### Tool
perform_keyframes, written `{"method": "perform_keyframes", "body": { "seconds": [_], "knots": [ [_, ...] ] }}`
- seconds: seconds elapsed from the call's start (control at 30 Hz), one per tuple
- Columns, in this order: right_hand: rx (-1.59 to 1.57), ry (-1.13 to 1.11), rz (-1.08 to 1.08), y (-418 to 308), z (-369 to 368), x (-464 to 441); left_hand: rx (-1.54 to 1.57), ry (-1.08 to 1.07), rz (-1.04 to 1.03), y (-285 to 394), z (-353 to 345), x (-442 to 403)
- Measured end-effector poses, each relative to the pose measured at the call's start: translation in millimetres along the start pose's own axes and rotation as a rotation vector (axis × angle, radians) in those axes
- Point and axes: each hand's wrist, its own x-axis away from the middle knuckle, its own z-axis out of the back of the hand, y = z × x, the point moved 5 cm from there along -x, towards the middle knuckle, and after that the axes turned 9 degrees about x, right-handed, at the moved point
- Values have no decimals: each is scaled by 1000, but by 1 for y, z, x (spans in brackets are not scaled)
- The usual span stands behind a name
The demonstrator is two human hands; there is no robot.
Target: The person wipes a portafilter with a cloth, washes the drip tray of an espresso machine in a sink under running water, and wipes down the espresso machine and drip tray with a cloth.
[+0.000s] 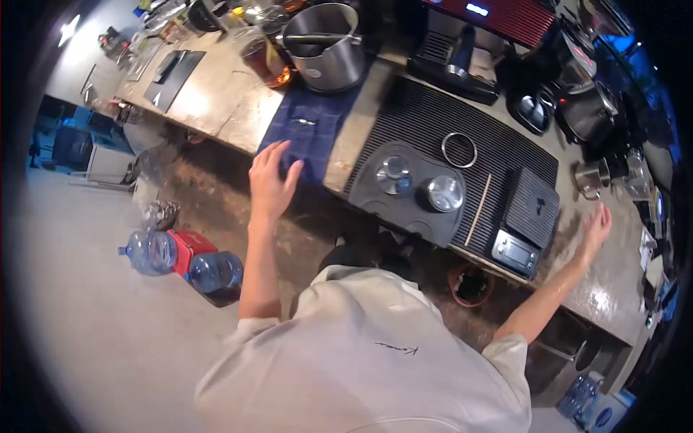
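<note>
My left hand (273, 180) is raised near the counter's front edge, beside a dark blue cloth (310, 133), fingers apart and holding nothing. On the right, my right hand (596, 225) hovers by the counter near a small metal pitcher (592, 177), its fingers extended and empty. Between the hands a ribbed black mat (433, 119) carries a grey tamping mat (415, 209) with two round metal tools (445, 193) (394, 175), a metal ring (459, 150), a thin wooden stick (478, 209) and a black scale (514, 251).
An espresso machine (462, 54) stands behind the mat. A large steel pot (323, 58) and a bag of amber liquid (266, 61) are at the back left. Below are water jugs (215, 271) and a round bin (471, 285). A black kettle (588, 112) stands back right.
</note>
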Motion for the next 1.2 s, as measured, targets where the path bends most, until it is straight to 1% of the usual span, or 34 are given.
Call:
{"method": "perform_keyframes", "body": {
  "seconds": [0.1,0.17,0.27,0.33,0.37,0.43,0.47,0.5,0.53,0.57,0.6,0.67,0.77,0.8,0.83,0.87,0.93,1.0,1.03,1.1,1.13,1.17,1.2],
  "knots": [
    [-39,-107,61,-38,30,65,-78,-6,-93,-12,-25,-27],
    [-48,-123,73,-54,50,112,-306,-79,-158,-16,-50,-30],
    [-107,-78,54,-65,68,180,-247,-109,-199,-34,-68,-19],
    [-121,-107,64,-79,65,235,-64,-92,-195,-31,-43,-16],
    [-225,-186,52,-89,55,267,-43,-104,-214,-33,-32,-10],
    [-413,-628,43,-98,25,324,105,67,-122,-51,-1,5],
    [-370,-714,-87,-104,2,351,145,112,-94,-61,5,15],
    [-306,-786,-157,-99,-18,374,190,154,-70,-70,8,21],
    [-190,-800,-144,-95,-33,391,227,122,-96,-71,11,25],
    [-67,-813,-136,-91,-45,402,257,73,-168,-65,12,29],
    [-43,-776,-111,-91,-53,404,287,30,-241,-57,11,30],
    [-86,-694,27,-107,-68,389,368,-37,-321,-45,7,27],
    [-48,-441,189,-173,-94,362,451,-138,-471,-34,13,25],
    [-88,-468,255,-190,-100,360,427,-108,-458,-38,22,23],
    [-133,-510,330,-210,-112,356,443,-72,-400,-43,31,21],
    [-153,-559,361,-232,-121,362,457,-35,-339,-47,39,22],
    [-516,-1016,289,-262,-133,396,492,33,-225,-60,54,22],
    [-508,-1324,309,-263,-150,420,422,127,-64,-102,63,33],
    [-557,-1458,266,-264,-163,434,381,192,-27,-126,70,45],
    [-489,-1600,239,-264,-200,465,283,1,180,-176,71,74],
    [-483,-1721,169,-265,-222,487,262,-135,264,-193,73,90],
    [-400,-1848,183,-267,-243,511,253,-276,347,-207,73,110],
    [-343,-1988,252,-267,-268,538,252,-300,397,-221,73,134]
  ]
}}
